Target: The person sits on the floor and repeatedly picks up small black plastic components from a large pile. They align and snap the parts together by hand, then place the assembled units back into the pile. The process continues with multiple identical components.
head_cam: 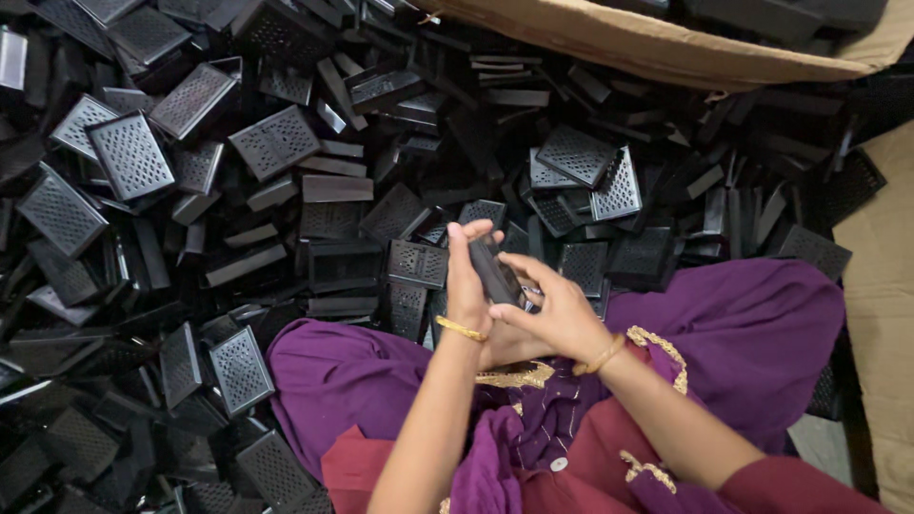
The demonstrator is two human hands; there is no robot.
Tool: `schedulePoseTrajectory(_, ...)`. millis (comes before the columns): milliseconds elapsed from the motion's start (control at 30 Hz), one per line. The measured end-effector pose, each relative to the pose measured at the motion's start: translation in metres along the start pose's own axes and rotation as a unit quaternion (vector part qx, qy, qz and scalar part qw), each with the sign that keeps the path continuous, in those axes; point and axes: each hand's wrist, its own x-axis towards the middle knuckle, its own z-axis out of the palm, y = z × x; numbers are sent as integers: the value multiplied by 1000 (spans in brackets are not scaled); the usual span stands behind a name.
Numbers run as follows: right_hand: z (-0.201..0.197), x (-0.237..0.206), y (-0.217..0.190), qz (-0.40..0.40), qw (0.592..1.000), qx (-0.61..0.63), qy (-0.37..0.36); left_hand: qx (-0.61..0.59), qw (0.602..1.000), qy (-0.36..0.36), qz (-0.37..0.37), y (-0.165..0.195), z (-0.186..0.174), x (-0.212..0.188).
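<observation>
I hold a small black plastic box part [496, 274] between both hands, just above my lap. My left hand [468, 286] wraps its left side, fingers curled over the top. My right hand [557, 314] grips it from the right and below, thumb against its edge. Both wrists carry gold bangles. My knees are covered in purple cloth [743, 333].
A large heap of black perforated plastic box parts [276, 143] fills the floor to the left and ahead. A brown cardboard box flap [647, 43] lies at the top right. More cardboard [881, 247] runs along the right edge.
</observation>
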Motion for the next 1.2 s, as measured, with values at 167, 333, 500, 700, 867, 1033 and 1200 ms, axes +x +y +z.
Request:
schedulePoseTrajectory(167, -69, 54, -51, -15, 971, 240, 2, -26, 1000, 7, -4, 27, -14, 8)
schedulePoseTrajectory(333, -150, 93, -68, -197, 901, 374, 98, -62, 997, 34, -17, 34, -36, 10)
schedulePoseTrajectory(500, -105, 140, 34, -61, 969, -226, 76, 52, 999, 9, 5, 15, -50, 15)
schedulePoseTrajectory(700, -107, 197, 117, -77, 827, -553, 64, 91, 994, -20, -55, -2, -51, 13)
schedulePoseTrajectory(867, -104, 180, 97, -88, 803, -588, 31, 59, 995, -13, -77, -2, -47, 16)
schedulePoseTrajectory(1033, -102, 143, 52, -101, 922, -372, 10, 60, 997, -10, -54, 3, -26, 16)
schedulePoseTrajectory(1200, -49, 87, 24, -64, 988, -68, -123, 88, 995, -24, -31, -2, -20, 23)
